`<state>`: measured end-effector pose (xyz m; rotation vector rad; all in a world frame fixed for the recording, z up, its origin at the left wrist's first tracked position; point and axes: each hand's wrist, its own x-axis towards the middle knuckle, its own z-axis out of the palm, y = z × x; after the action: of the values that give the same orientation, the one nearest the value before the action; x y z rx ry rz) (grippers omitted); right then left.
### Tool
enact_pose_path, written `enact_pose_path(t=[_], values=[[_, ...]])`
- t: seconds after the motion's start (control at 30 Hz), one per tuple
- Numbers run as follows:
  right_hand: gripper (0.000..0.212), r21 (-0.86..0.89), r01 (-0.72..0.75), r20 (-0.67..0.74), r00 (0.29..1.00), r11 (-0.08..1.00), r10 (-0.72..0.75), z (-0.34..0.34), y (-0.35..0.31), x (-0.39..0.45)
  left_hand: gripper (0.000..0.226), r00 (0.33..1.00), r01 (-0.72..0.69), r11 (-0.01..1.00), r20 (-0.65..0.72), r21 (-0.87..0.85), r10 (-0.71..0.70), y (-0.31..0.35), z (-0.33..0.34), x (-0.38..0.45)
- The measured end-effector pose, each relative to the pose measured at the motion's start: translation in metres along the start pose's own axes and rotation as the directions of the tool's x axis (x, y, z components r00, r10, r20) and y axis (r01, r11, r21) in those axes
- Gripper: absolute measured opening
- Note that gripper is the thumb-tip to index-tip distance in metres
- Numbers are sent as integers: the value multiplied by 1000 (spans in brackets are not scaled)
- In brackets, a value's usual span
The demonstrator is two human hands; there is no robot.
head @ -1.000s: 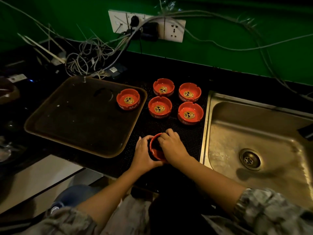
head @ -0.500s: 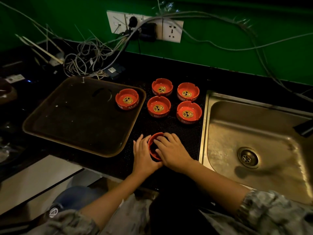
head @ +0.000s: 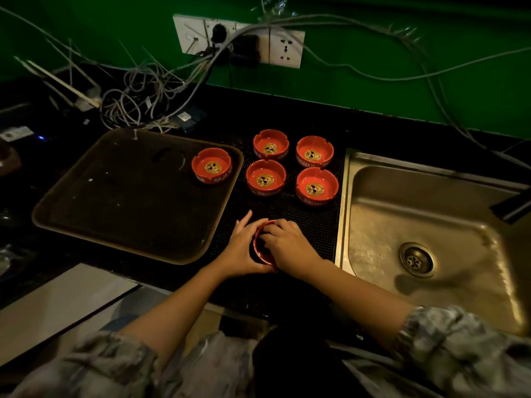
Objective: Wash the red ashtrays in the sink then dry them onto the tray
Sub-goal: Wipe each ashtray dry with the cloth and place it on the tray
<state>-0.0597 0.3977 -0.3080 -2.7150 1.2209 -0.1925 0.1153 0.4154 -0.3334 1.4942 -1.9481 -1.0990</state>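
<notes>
**Red ashtray held between two hands at the worktop's front edge**

Red glazed ashtrays are spread over the middle of the frame. One red ashtray [head: 263, 245] is tipped on its side between both hands, just below centre, over a black dotted mat [head: 313, 222]. Its rim faces up and to the left, and the inside looks dark; only a curved strip of its red wall shows. The left hand [head: 240, 248] cups it from the left, fingers fairly straight along the wall and thumb underneath. The right hand [head: 287, 242] lies over its right side with fingers curled onto the rim, so this grip is clamped on the ashtray.

Four more ashtrays [head: 288, 166] stand upright in a two-by-two block on the mat, above the hands. Each is round and shallow with notches cut in the rim, a gold emblem on the floor and pale lettering round the outer wall. A sixth ashtray [head: 212, 165] of the same kind stands upright in the upper right corner of the brown tray [head: 86, 214], which fills the left centre of the frame, just beside the mat.

At the right is a steel sink [head: 431, 202] with its drain [head: 415, 259] showing. Behind, a green wall [head: 402, 47] carries a white socket plate [head: 238, 38] at upper centre, with a tangle of grey cables [head: 135, 90] falling to the upper left of the dark worktop [head: 287, 110]. Patterned sleeves [head: 459, 349] fill the bottom edge.
</notes>
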Motion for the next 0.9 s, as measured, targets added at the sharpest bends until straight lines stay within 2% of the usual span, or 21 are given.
enact_pose_path(t=[0.1,0.17,0.23,0.33,0.4,0.47,0.6,0.7,0.83,0.9], values=[[30,87,159,51,985,983,-164,-6,12,-13,131,994,8,997,-112,80,1,6,20,-11],[33,72,234,110,964,970,-241,-15,25,-22,133,972,76,995,-229,62,-60,13,32,-15],[36,-16,245,139,961,969,-240,-19,32,-22,126,946,128,991,-304,25,-114,21,38,-14],[36,-107,146,129,983,984,-132,-18,25,-9,112,920,121,993,-376,-6,-114,19,40,-11],[34,-90,69,90,994,994,-60,-14,14,1,109,922,108,994,-372,-20,-107,13,34,-10],[32,-43,36,90,995,998,-32,-9,4,6,110,946,87,996,-313,8,-80,7,24,-9],[32,83,127,129,982,988,-137,-4,-2,-2,110,995,42,999,-93,21,-40,-3,-2,-8],[30,99,216,225,946,971,-234,-15,13,-12,115,1000,23,997,-13,72,-22,-6,-10,-6],[32,-35,295,235,931,955,-278,-24,25,-12,118,999,26,994,-47,105,-21,0,0,-13],[38,-102,237,195,957,966,-214,-19,18,-8,123,992,33,991,-121,130,-17,3,13,-19]])
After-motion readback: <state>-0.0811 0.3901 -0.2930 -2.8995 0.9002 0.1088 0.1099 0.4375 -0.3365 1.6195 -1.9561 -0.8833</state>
